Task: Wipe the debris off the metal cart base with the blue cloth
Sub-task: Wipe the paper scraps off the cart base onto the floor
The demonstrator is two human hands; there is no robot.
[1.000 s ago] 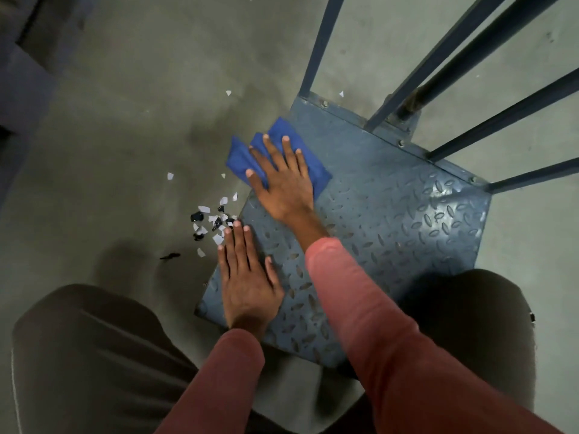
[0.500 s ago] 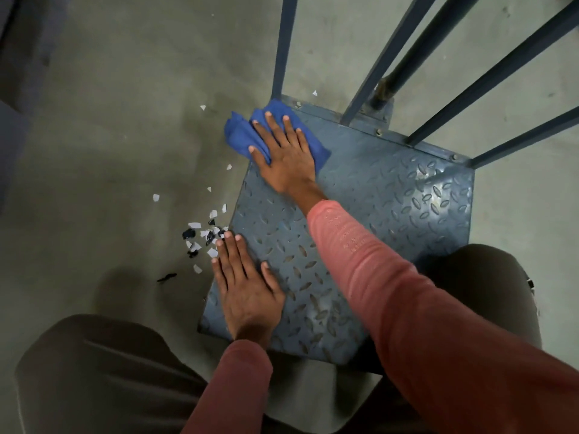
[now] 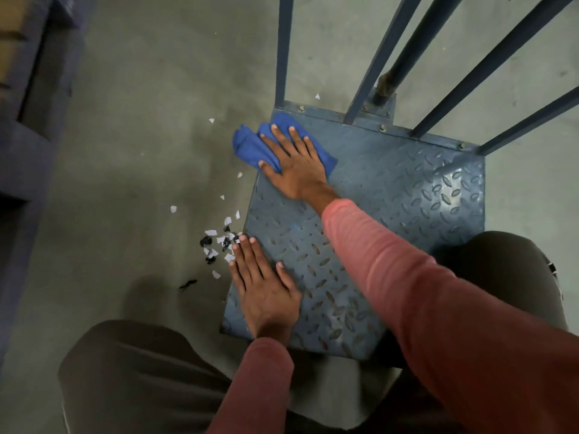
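Note:
The metal cart base is a blue-grey tread plate lying on the concrete floor. My right hand lies flat, fingers spread, pressing the blue cloth onto the plate's far left corner; part of the cloth hangs over the left edge. My left hand rests flat and empty on the plate's near left edge. White and black debris lies scattered on the floor just left of the plate, beside my left fingertips.
Dark blue upright bars of the cart frame rise from the plate's far edge. A dark shelf or pallet stack stands at the left. My knees are at the bottom. A few white scraps lie farther out on the floor.
My right hand has slid the cloth along the plate's left side toward the far left corner. My left hand has stayed put. The view has tilted a little.

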